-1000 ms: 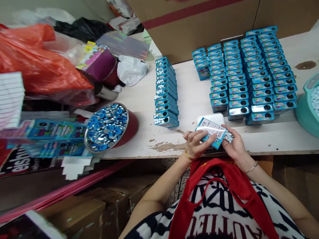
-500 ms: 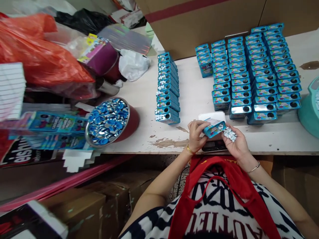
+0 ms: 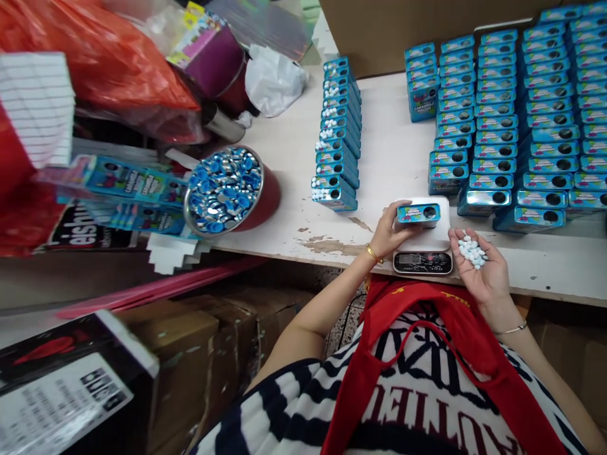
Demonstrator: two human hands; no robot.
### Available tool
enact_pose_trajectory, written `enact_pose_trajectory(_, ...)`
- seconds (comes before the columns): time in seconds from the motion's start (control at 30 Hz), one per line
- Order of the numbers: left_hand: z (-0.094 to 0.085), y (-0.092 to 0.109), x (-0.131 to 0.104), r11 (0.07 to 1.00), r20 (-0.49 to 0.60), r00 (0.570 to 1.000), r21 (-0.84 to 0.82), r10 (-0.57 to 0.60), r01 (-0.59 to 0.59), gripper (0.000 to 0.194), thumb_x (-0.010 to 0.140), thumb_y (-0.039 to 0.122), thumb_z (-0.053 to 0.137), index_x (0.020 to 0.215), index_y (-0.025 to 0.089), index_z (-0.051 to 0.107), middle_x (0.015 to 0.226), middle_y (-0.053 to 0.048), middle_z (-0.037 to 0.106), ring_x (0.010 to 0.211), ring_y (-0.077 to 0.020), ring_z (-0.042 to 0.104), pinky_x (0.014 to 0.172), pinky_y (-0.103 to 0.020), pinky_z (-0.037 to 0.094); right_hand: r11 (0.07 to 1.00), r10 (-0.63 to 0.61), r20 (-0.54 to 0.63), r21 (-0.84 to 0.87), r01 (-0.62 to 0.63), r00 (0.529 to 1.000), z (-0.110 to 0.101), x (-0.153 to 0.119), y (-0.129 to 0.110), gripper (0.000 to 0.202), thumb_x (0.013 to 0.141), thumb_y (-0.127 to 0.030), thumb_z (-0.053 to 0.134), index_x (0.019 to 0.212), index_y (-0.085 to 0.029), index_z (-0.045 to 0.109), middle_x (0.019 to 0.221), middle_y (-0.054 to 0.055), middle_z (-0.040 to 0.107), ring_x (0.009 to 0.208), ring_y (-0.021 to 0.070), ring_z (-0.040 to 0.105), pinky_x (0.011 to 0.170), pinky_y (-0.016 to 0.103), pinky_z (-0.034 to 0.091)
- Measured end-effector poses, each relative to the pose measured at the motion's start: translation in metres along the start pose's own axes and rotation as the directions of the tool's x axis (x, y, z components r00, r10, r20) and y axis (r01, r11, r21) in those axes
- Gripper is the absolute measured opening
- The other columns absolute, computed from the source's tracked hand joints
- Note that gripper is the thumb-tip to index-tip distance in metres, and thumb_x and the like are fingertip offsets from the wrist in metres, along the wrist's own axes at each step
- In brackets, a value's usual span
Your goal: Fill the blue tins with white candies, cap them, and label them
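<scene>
My left hand [image 3: 389, 232] grips the left end of a small blue candy tin [image 3: 418, 213], which stands upright on the white platform of a kitchen scale [image 3: 423, 262]. The tin's dark round opening faces up. Beside the scale, my right hand [image 3: 484, 278] is cupped palm up, with a heap of small white candies [image 3: 472, 251] resting in it. Farther left stands a column of blue tins [image 3: 337, 189] with white candies showing at their openings. Several rows of blue tins [image 3: 496, 136] with dark openings stand to the right.
A red bowl [image 3: 270, 199] full of blue-and-silver lids [image 3: 222, 189] sits left on the white table [image 3: 379, 145]. Behind it are a crumpled white bag [image 3: 274, 79] and an orange plastic bag [image 3: 118, 69]. A large cardboard box [image 3: 374, 38] stands at the back.
The tin, earlier tilted over my right palm, is now upright on the scale in my left hand. My right hand has drawn away rightward with the candies. The camera view has shifted.
</scene>
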State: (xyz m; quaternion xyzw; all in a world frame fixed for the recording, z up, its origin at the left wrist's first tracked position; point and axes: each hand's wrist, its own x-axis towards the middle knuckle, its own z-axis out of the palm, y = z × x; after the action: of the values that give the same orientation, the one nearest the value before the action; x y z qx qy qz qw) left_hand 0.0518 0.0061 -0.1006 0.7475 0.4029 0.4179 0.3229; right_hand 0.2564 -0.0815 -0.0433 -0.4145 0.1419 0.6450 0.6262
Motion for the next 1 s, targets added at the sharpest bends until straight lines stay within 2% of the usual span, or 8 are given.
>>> enact_pose_trajectory(0.13, -0.019, 0.005, -0.001, 0.999, -0.125, 0.991, 0.018, 0.041, -0.039, 0.058, 0.087, 0.055, 0.056, 0.133, 0.021, 0.043, 0.118, -0.01, 0.06, 0.11, -0.0203, 0.058, 0.094, -0.036, 0.046, 1.0, 0.017, -0.008, -0.018, -0.017, 1.0, -0.001, -0.004, -0.001, 0.021, 0.089, -0.014, 0.045, 0.099, -0.01, 0.063, 0.098, 0.013, 0.074, 0.109, 0.0245, 0.067, 0.089, 0.033, 0.059)
enact_pose_trajectory(0.23, -0.03, 0.018, -0.01, 0.998, -0.333, 0.943, 0.069, 0.028, -0.005, 0.032, 0.095, 0.039, 0.05, 0.121, 0.022, 0.053, 0.102, -0.005, 0.062, 0.093, -0.0143, 0.06, 0.08, -0.029, 0.048, 0.999, 0.014, -0.001, -0.034, -0.014, 1.0, -0.003, -0.007, -0.002, 0.022, 0.088, -0.014, 0.046, 0.099, -0.01, 0.064, 0.099, 0.014, 0.074, 0.11, 0.0245, 0.067, 0.089, 0.033, 0.059)
enact_pose_trajectory(0.3, -0.03, 0.032, -0.019, 0.996, -0.353, 0.934, 0.079, 0.057, -0.031, 0.021, 0.094, 0.028, 0.053, 0.113, 0.021, 0.057, 0.09, -0.002, 0.062, 0.08, -0.0107, 0.058, 0.071, -0.024, 0.047, 0.999, 0.01, 0.018, -0.041, -0.01, 1.0, -0.005, -0.008, -0.002, 0.021, 0.088, -0.015, 0.047, 0.099, -0.009, 0.065, 0.101, 0.015, 0.073, 0.11, 0.0244, 0.067, 0.09, 0.032, 0.058)
enact_pose_trajectory(0.4, -0.015, 0.059, -0.034, 0.984, -0.114, 0.979, 0.082, 0.166, -0.158, 0.02, 0.092, 0.022, 0.056, 0.111, 0.019, 0.057, 0.087, -0.002, 0.063, 0.076, -0.0101, 0.058, 0.069, -0.023, 0.049, 0.998, 0.014, 0.072, -0.065, -0.009, 0.997, -0.006, -0.01, 0.001, 0.021, 0.088, -0.017, 0.049, 0.099, -0.011, 0.066, 0.103, 0.013, 0.073, 0.111, 0.0225, 0.066, 0.092, 0.032, 0.057)
enact_pose_trajectory(0.5, 0.015, 0.081, -0.041, 0.947, 0.142, 0.948, 0.11, 0.285, -0.302, 0.023, 0.093, 0.026, 0.055, 0.113, 0.015, 0.057, 0.102, -0.009, 0.064, 0.092, -0.0151, 0.061, 0.08, -0.028, 0.053, 0.995, 0.029, 0.121, -0.097, -0.017, 0.992, -0.007, -0.011, 0.004, 0.022, 0.089, -0.019, 0.048, 0.1, -0.013, 0.066, 0.106, 0.011, 0.073, 0.113, 0.0202, 0.065, 0.093, 0.032, 0.057)
enact_pose_trajectory(0.63, 0.056, 0.097, -0.036, 0.913, 0.269, 0.932, 0.261, 0.244, -0.314, 0.027, 0.097, 0.029, 0.045, 0.111, 0.013, 0.061, 0.106, -0.011, 0.062, 0.096, -0.018, 0.06, 0.081, -0.03, 0.051, 0.991, 0.014, 0.097, -0.13, -0.001, 0.995, -0.01, -0.012, 0.004, 0.024, 0.09, -0.02, 0.046, 0.098, -0.013, 0.067, 0.109, 0.013, 0.072, 0.114, 0.0195, 0.065, 0.094, 0.03, 0.056)
enact_pose_trajectory(0.73, 0.074, 0.104, -0.028, 0.886, 0.407, 0.897, 0.334, 0.174, -0.323, 0.029, 0.099, 0.026, 0.036, 0.106, 0.016, 0.063, 0.099, -0.008, 0.062, 0.088, -0.0183, 0.059, 0.075, -0.031, 0.049, 0.988, -0.051, 0.057, -0.145, 0.059, 0.997, -0.015, -0.014, 0.002, 0.024, 0.091, -0.02, 0.045, 0.095, -0.015, 0.068, 0.109, 0.011, 0.072, 0.115, 0.0188, 0.064, 0.099, 0.032, 0.053)
enact_pose_trajectory(1.0, 0.085, 0.106, -0.022, 0.863, 0.494, 0.859, 0.369, 0.133, -0.345, 0.027, 0.099, 0.022, 0.036, 0.103, 0.018, 0.062, 0.096, -0.008, 0.06, 0.086, -0.0193, 0.059, 0.068, -0.032, 0.047, 0.991, -0.043, 0.038, -0.123, 0.047, 0.998, -0.022, -0.014, 0.003, 0.02, 0.088, -0.02, 0.049, 0.092, -0.019, 0.068, 0.099, 0.006, 0.074, 0.112, 0.017, 0.065, 0.105, 0.037, 0.048)
